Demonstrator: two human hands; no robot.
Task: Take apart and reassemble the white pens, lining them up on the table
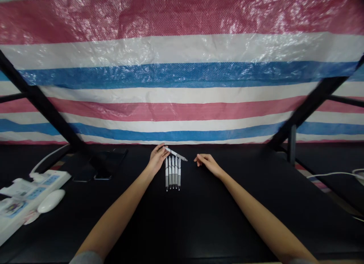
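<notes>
Our left grip (157, 158) pinches one pen (175, 154) at its rear end; right grip (205, 161) loose, empty. Pen likely light, stiff, slick; we'd hold mid-barrel.

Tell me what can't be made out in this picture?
- Head view: any print on the held pen and the pens in a row: too small.
- Left hand fingers' grip: hidden by the hand itself.
- Power strip: cut off by the left edge.
- Right hand palm: turned down.

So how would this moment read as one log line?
left hand: holds pen | right hand: empty, on table | pen row: five, side by side
</notes>
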